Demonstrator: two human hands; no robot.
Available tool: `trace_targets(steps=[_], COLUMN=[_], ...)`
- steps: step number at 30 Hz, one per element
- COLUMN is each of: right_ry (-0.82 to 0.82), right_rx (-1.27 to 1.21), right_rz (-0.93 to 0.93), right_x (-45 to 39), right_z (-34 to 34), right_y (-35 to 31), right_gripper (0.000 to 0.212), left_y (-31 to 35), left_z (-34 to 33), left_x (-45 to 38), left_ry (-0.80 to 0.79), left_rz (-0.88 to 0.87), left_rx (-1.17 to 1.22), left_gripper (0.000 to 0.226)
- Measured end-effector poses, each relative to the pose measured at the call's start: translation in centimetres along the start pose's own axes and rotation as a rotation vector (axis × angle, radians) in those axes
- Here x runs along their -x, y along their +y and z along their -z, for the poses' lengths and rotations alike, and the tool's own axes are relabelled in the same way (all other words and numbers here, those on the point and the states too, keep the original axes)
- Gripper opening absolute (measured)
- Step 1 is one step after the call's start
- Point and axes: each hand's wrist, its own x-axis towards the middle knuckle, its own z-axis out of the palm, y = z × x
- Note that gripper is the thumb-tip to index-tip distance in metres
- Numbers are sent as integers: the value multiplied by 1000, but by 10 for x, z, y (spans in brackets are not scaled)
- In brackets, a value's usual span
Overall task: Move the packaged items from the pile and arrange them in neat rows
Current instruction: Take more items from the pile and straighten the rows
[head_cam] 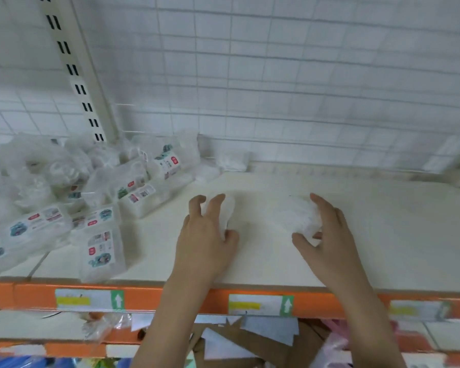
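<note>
Head view: each hand's grip curls round a white packet (295, 219), the pile (64, 197) left on the shelf (383, 235).

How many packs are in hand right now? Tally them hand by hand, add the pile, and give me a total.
left pack, gripped by the left hand: 1
right pack, gripped by the right hand: 1
pile: too blurred to count
Total in hand: 2
</note>
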Motion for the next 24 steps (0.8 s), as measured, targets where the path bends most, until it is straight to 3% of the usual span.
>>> trace_targets(steps=[5, 12, 14, 19, 24], right_ry=[90, 6, 69, 146, 193], right_rx=[1, 69, 53, -38, -92], right_rz=[31, 45, 76, 26, -54], right_x=[12, 25, 24, 15, -1], right_z=[77, 182, 198, 216, 230], right_y=[60, 153, 168, 188, 197], right_gripper=[40, 61, 58, 22, 31], left_y=[77, 185, 202, 218, 229], left_z=[-52, -125, -138, -150, -152], left_x=[12, 41, 50, 62, 51], left_ry=[43, 81, 86, 126, 185], left_rz=[12, 51, 63, 83, 83], left_rx=[89, 136, 123, 105, 89], left_gripper=[54, 49, 50, 55, 53])
